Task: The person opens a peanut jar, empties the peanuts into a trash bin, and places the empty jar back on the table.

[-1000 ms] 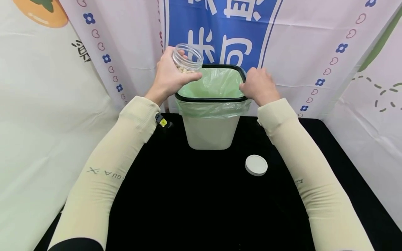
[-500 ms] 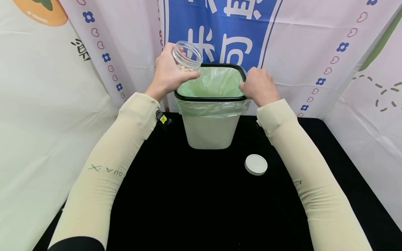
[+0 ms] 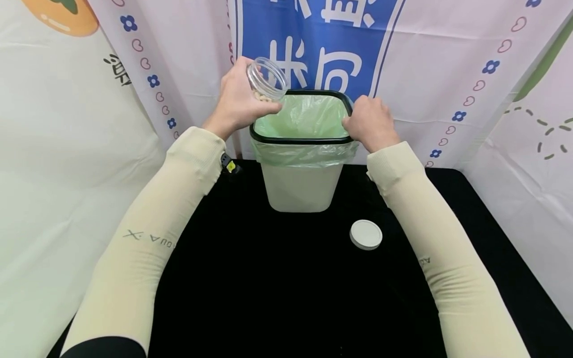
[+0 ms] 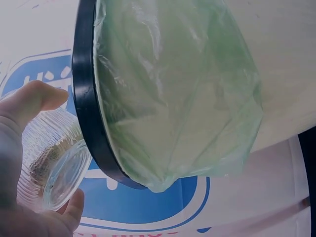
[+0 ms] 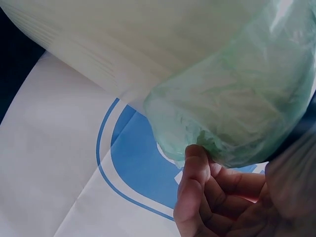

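My left hand [image 3: 239, 98] holds a clear screw-top jar [image 3: 267, 79], tilted with its mouth to the right, above the near left rim of a waste bin [image 3: 299, 191]. Small pale pieces, perhaps nuts, lie in the jar's lower side. A black ring [image 3: 309, 141] runs round the bin's top over a green plastic bag [image 3: 311, 117] folded outside. At the right side, my right hand [image 3: 370, 123] grips the bin's rim; its fingertips show against the bag in the right wrist view. In the left wrist view, thumb and fingers [image 4: 74, 210] wrap the jar.
A round white lid [image 3: 365, 234] lies on the black tabletop [image 3: 277, 288], right of the bin. Behind the bin hangs a printed cloth [image 3: 429, 64] with a blue panel. More pale cloth rises at both sides.
My left hand has risen slightly, and the jar leans a little more to the right. My right hand keeps its place on the bin's rim.
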